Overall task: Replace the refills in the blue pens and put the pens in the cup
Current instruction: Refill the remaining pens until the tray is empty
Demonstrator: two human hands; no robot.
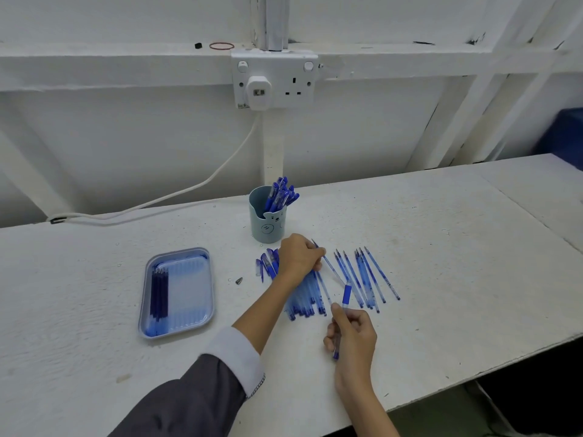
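Left hand (299,257) pinches a thin blue refill (332,269); right hand (353,335) grips the clear, blue-sleeved pen (347,294).

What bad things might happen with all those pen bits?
The thin refill pinched by the left hand meets the pen in the right hand at an angle, so it might bend. The tiny metal tip lies loose near the tray and may roll away. The left arm hangs over the loose pens and may scatter them.
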